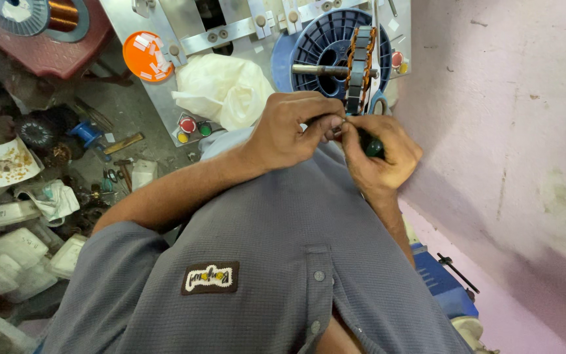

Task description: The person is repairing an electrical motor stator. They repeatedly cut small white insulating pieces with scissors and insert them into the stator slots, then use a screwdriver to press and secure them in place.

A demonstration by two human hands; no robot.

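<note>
1. Your left hand point(296, 128) is curled nearly closed, its fingertips pinched together on the upper end of a dark, slim tool just below the stator; what exactly sits between the fingertips is too small to tell.
2. Your right hand point(381, 151) is wrapped in a tight fist around the dark green rounded handle of a hand tool point(373, 147), with the handle's end showing between thumb and fingers. The two hands touch at the fingertips.
3. Just above both hands, a ring-shaped motor stator with grey steel laminations and copper-orange windings point(359, 65) sits edge-on on a steel shaft point(316, 69). Your fingertips are right at its lower edge.
4. Behind the stator stands a blue ribbed plastic spool point(322, 46), mounted on a grey metal machine plate point(230, 33).
5. To the left of your hands lies a crumpled cream-white plastic bag point(221, 85), and under it a row of red, yellow and green push buttons point(191, 128).
6. Further left, an orange round disc with white tape strips point(147, 56) is fixed to the plate.
7. At the far left, a cluttered floor area holds white plastic containers point(8, 252) and a white crumpled cloth point(57, 200).
8. On the right rises a pale pink painted wall point(506, 131).
</note>
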